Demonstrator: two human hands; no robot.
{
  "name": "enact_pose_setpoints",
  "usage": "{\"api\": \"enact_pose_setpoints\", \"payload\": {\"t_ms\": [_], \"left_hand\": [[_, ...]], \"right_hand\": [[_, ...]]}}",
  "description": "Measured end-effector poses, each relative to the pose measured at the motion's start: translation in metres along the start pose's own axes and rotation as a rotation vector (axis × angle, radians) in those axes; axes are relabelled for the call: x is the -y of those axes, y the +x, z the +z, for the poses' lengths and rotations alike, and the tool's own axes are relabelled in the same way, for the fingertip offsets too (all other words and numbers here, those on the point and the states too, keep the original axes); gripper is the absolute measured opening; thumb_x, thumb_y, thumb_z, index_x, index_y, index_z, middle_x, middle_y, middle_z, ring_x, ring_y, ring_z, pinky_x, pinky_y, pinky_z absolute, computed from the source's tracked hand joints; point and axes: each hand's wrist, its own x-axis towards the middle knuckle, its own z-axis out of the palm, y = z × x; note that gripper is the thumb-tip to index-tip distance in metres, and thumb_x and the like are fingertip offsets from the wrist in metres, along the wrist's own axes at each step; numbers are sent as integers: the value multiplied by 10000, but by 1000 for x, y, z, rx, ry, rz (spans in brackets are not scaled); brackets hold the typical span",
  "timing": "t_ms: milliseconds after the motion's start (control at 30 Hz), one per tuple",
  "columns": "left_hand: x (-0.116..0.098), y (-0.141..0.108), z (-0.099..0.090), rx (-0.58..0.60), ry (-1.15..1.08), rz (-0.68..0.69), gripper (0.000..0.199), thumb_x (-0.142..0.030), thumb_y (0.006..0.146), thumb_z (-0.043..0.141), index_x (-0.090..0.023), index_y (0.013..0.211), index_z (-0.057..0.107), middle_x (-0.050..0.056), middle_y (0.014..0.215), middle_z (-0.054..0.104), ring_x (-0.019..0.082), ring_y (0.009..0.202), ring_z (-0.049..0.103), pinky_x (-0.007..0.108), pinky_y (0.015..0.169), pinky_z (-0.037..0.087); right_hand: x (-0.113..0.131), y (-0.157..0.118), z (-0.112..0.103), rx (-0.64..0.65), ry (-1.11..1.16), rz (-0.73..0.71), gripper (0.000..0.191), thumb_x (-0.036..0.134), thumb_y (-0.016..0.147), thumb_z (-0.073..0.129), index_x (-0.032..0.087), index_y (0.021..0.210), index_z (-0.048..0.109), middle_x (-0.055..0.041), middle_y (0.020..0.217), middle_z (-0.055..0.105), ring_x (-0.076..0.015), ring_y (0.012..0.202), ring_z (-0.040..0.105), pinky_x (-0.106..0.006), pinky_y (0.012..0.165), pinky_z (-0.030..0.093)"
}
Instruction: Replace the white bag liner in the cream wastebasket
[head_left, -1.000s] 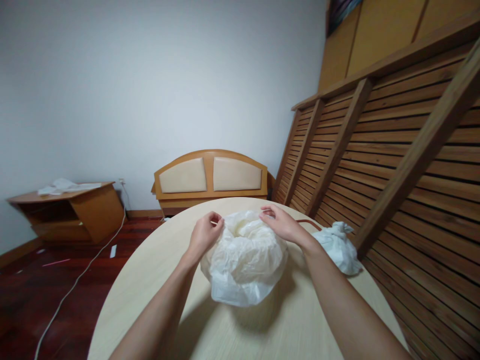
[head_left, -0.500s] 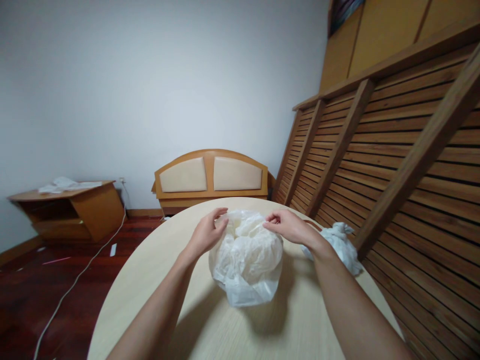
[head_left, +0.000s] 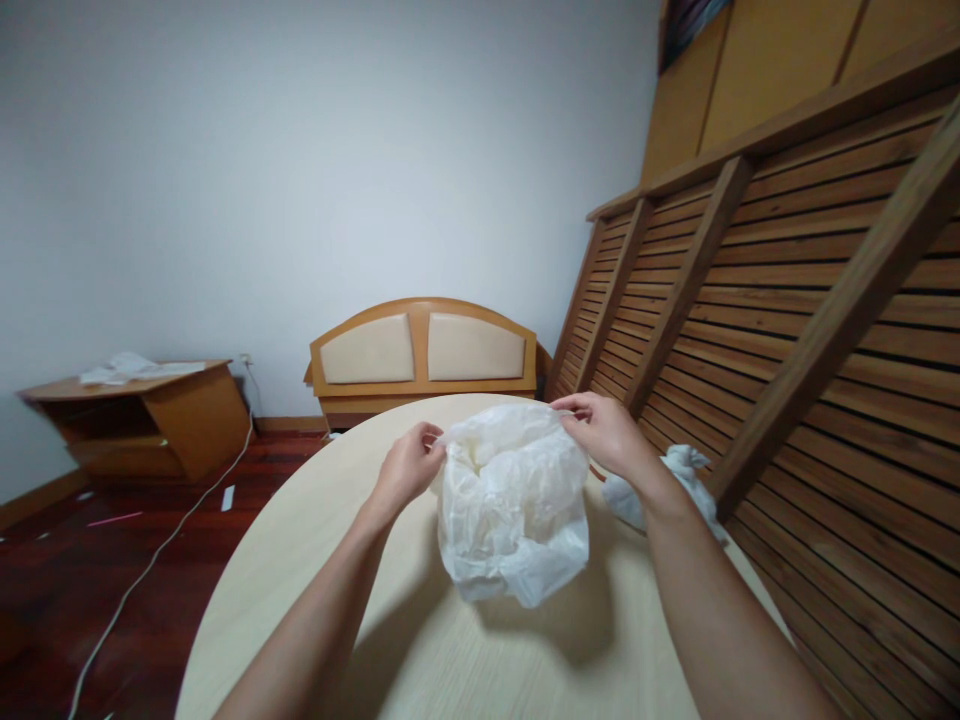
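A crumpled, translucent white plastic bag (head_left: 517,510) is stretched between my two hands over the round, pale table (head_left: 300,560). My left hand (head_left: 409,465) pinches the bag's upper left edge between thumb and fingers. At the upper right edge, my right hand (head_left: 600,432) grips the plastic the same way. The bag's mouth faces up toward the far side, and a pale yellowish patch shows through near the left of it. What the bag contains, if anything, cannot be made out. Beyond my right forearm lies a knotted, pale bluish-white bundle (head_left: 686,475), partly hidden by the arm.
Tall slatted wooden panels (head_left: 757,300) lean along the right side, close to the table. Behind the table stands a headboard (head_left: 424,345) against the wall. At left are a low wooden cabinet (head_left: 187,420) with white sheets on it and a cable (head_left: 161,555) on the floor.
My right hand has moved right and slightly up, drawing the bag's edge with it. My left fingers have closed on the left edge, and the bag is spread wider and shifted right.
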Motion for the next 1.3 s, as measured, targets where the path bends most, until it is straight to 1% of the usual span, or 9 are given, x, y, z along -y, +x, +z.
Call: {"api": "enact_pose_setpoints", "payload": {"t_ms": [133, 300, 433, 567, 667, 900, 1000, 1133, 1300], "left_hand": [[-12, -2, 1, 24, -83, 133, 341, -255, 908, 566, -220, 1235, 657, 81, 1283, 706, 226, 1100, 685, 297, 877, 540], [-17, -6, 6, 149, -93, 128, 292, -340, 950, 530, -208, 1082, 756, 83, 1159, 768, 264, 1114, 690, 348, 991, 502], [-10, -4, 11, 154, -89, 29, 341, -354, 929, 553, -144, 1135, 725, 138, 1105, 774, 286, 1009, 726, 363, 883, 546], [-5, -2, 16, 201, -140, 3, 360, -371, 955, 519, -127, 1134, 715, 138, 1049, 785, 261, 941, 747, 341, 836, 568], [-6, -4, 17, 166, -158, -8, 417, -384, 979, 493, -121, 1266, 643, 173, 1233, 723, 276, 1113, 702, 383, 963, 536], [-23, -28, 5, 171, -237, 272, 831, -547, 906, 629, -186, 1563, 268, 186, 1620, 328, 343, 1477, 365, 550, 1205, 309], [-19, -43, 3, 223, -202, 358, 968, -556, 845, 709, -198, 1581, 193, 200, 1652, 228, 370, 1526, 250, 586, 1237, 231], [-3, -60, 8, 220, -151, 461, 857, -462, 860, 727, -248, 1545, 258, 185, 1664, 166, 371, 1545, 186, 605, 1232, 233], [12, -77, 15, 59, -130, 548, 651, -281, 918, 654, -257, 1477, 322, 180, 1603, 245, 332, 1519, 246, 595, 1209, 287]], "right_hand": [[3, -6, 7, 145, -48, 7, 295, 323, 803, 701, 184, 1056, 766, -119, 1098, 752, -263, 957, 691, -362, 852, 538], [3, -7, 26, 222, -9, -34, 318, 309, 858, 673, 188, 1151, 702, -107, 1084, 749, -243, 971, 696, -378, 886, 541], [-8, -7, 41, 352, 75, -36, 309, 338, 890, 656, 192, 1159, 699, -106, 1172, 739, -260, 1078, 685, -417, 979, 525], [-12, -7, 51, 471, 221, -21, 454, 531, 947, 569, 193, 1224, 689, -110, 1254, 715, -284, 1141, 669, -459, 1030, 513], [-11, -6, 53, 574, 289, -47, 593, 691, 937, 482, 205, 1166, 732, -93, 1211, 737, -303, 1164, 659, -487, 1093, 476], [-3, -12, 37, 474, 227, 36, 737, 745, 918, 470, 255, 1466, 516, -98, 1560, 475, -314, 1465, 398, -549, 1244, 241], [6, -20, 30, 499, 170, -91, 830, 738, 883, 544, 273, 1550, 379, -106, 1642, 332, -317, 1519, 292, -560, 1247, 212], [11, -39, 33, 459, -35, -371, 981, 733, 747, 716, 268, 1540, 375, -146, 1649, 278, -351, 1534, 219, -595, 1229, 216], [0, -76, 45, 128, -161, -633, 912, 588, 820, 731, 264, 1545, 281, -161, 1596, 322, -345, 1488, 287, -566, 1181, 309]]}}
